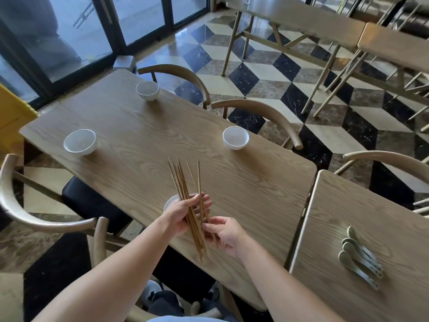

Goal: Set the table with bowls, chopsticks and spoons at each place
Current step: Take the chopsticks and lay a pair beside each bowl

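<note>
My left hand (183, 214) grips a bundle of several wooden chopsticks (183, 182) above the near part of the wooden table (139, 126). My right hand (226, 233) pinches chopsticks at the bundle's right side. Three white bowls stand on the table: one far (147, 90), one left (80, 142), one right (235, 137). Another white bowl (170, 202) shows partly behind my left hand. Several pale green spoons (359, 256) lie stacked on the adjoining table (348, 205) at the right.
Wooden chairs stand around the table: two on the far right side (262, 112), one at the left (27, 205). More tables and chairs (325, 24) fill the back right. Glass doors (69, 31) are at the back left. The floor is checkered.
</note>
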The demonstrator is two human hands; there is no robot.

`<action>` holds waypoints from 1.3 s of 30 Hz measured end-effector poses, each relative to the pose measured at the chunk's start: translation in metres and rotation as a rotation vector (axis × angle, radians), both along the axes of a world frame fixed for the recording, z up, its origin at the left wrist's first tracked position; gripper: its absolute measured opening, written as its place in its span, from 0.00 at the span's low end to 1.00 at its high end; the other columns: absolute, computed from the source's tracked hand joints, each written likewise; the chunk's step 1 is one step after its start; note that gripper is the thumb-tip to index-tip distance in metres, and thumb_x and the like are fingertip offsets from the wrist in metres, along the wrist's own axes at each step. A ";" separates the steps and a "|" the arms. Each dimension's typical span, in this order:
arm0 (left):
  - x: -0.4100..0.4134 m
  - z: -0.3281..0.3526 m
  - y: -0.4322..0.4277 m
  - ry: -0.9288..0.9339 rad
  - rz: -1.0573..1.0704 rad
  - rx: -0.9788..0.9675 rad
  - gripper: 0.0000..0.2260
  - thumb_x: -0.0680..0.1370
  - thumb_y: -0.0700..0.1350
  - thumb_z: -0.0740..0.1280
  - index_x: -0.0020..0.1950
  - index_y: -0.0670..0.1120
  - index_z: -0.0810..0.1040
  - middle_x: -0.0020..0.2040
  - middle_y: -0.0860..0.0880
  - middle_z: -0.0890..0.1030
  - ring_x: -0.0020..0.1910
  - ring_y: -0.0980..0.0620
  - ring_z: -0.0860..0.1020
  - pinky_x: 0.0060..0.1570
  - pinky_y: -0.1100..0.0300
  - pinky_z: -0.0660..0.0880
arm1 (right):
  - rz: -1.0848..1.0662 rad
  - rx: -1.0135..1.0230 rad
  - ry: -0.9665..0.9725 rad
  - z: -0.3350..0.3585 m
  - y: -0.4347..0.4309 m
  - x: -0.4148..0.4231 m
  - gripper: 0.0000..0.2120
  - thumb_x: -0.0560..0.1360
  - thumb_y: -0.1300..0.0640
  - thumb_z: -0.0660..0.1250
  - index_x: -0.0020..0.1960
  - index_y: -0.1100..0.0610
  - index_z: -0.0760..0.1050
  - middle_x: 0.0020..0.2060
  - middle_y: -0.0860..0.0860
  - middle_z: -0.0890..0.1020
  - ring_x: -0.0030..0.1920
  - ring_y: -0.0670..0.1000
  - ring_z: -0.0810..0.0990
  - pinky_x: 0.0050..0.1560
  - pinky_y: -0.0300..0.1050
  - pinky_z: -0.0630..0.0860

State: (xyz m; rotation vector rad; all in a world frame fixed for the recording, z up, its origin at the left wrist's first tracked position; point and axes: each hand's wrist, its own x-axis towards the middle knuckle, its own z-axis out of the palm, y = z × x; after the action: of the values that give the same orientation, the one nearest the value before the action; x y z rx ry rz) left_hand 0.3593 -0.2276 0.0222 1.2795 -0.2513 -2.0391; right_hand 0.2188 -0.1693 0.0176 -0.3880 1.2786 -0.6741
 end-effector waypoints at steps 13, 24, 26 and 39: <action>-0.001 -0.001 0.007 -0.146 -0.077 -0.058 0.07 0.82 0.36 0.61 0.53 0.33 0.77 0.45 0.38 0.86 0.41 0.43 0.86 0.39 0.51 0.84 | 0.177 -0.107 0.105 0.007 0.012 0.006 0.08 0.78 0.58 0.69 0.43 0.60 0.81 0.33 0.54 0.82 0.31 0.50 0.80 0.36 0.43 0.79; -0.007 0.001 0.007 -0.130 0.070 -0.044 0.05 0.82 0.35 0.62 0.47 0.38 0.74 0.48 0.37 0.85 0.42 0.44 0.86 0.41 0.51 0.84 | 0.282 -0.115 0.148 0.007 0.021 -0.004 0.06 0.77 0.56 0.71 0.42 0.55 0.81 0.33 0.49 0.82 0.26 0.43 0.76 0.26 0.37 0.68; -0.007 0.003 0.007 -0.119 0.060 -0.034 0.03 0.82 0.35 0.63 0.48 0.39 0.74 0.45 0.39 0.86 0.41 0.44 0.86 0.44 0.49 0.84 | 0.269 -0.114 0.151 0.006 0.019 -0.006 0.03 0.75 0.58 0.72 0.43 0.56 0.81 0.32 0.48 0.82 0.26 0.43 0.76 0.26 0.37 0.68; -0.010 0.002 0.011 -0.108 0.007 0.016 0.00 0.81 0.35 0.65 0.51 0.39 0.74 0.48 0.38 0.85 0.40 0.44 0.87 0.40 0.50 0.84 | 0.244 -0.092 0.159 0.002 0.018 -0.012 0.15 0.73 0.62 0.74 0.55 0.71 0.77 0.38 0.57 0.81 0.29 0.47 0.78 0.28 0.37 0.73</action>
State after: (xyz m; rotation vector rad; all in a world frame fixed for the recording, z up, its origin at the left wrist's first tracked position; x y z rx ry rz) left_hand 0.3495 -0.2166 0.0243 1.4007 -0.2804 -1.9721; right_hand 0.2070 -0.1514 0.0199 -0.6730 1.3262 -0.5029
